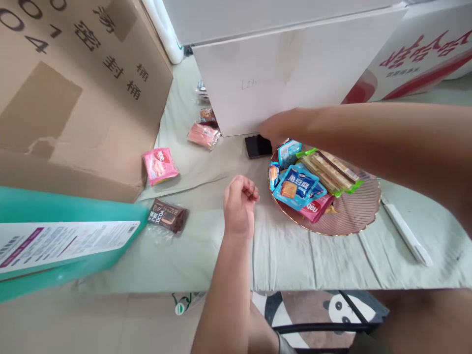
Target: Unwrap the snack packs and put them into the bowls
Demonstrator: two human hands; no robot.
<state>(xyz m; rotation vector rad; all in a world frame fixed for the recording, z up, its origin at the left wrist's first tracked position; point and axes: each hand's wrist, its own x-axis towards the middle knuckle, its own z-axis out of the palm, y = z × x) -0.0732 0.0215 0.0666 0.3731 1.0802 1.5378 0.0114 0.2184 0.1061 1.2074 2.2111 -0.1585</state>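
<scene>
Over the middle of the cloth, my left hand (240,204) is held up with its fingers curled in, and nothing shows in it. My right hand (280,127) reaches across the plate to a black phone (257,146) lying against the white box. Its fingers are blurred and mostly hidden, so I cannot tell whether it grips the phone. Below my right forearm, a pinkish ribbed plate (365,209) bears a blue fish tofu packet (297,187), a green-edged pack of wafer sticks (326,169) and a pink nabati packet (316,209).
Left of my hands lie a pink packet (161,165), a brown cocoa packet (167,216) and a pink wrapped snack (203,135). A cardboard box (121,118) and a green package (73,241) border the left. A white box (258,88) stands behind; a white stick-like object (405,233) lies right.
</scene>
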